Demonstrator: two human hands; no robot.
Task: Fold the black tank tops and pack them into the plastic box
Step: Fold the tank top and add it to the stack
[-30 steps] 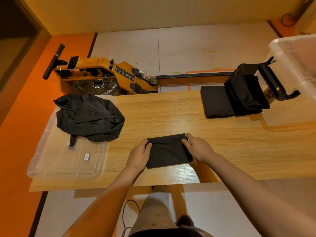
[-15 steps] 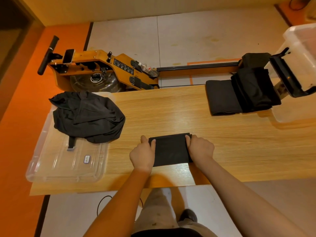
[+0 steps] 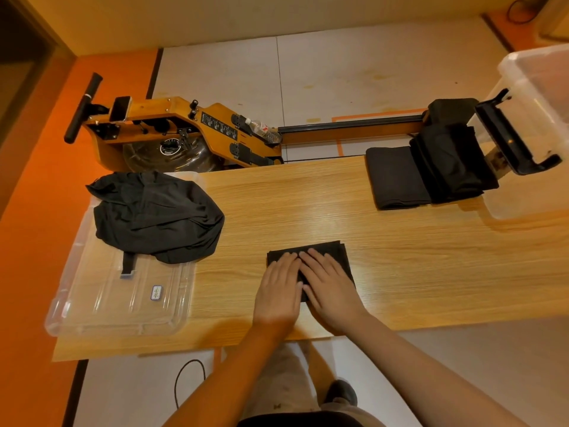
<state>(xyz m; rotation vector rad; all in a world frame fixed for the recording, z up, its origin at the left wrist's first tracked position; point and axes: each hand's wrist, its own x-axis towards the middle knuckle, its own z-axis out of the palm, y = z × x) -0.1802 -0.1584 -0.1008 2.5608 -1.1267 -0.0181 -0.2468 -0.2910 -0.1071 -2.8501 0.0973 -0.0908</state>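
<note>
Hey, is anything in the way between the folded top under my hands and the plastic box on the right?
Only bare table lies directly between the folded top and the plastic box. The stack of folded tops sits just left of the box, toward the far edge, beside that path.

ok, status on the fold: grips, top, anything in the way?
Left grip and right grip flat, side by side, pressing the folded tank top on the table. Plastic box far right, folded stack beside it. Nothing lies between.
</note>
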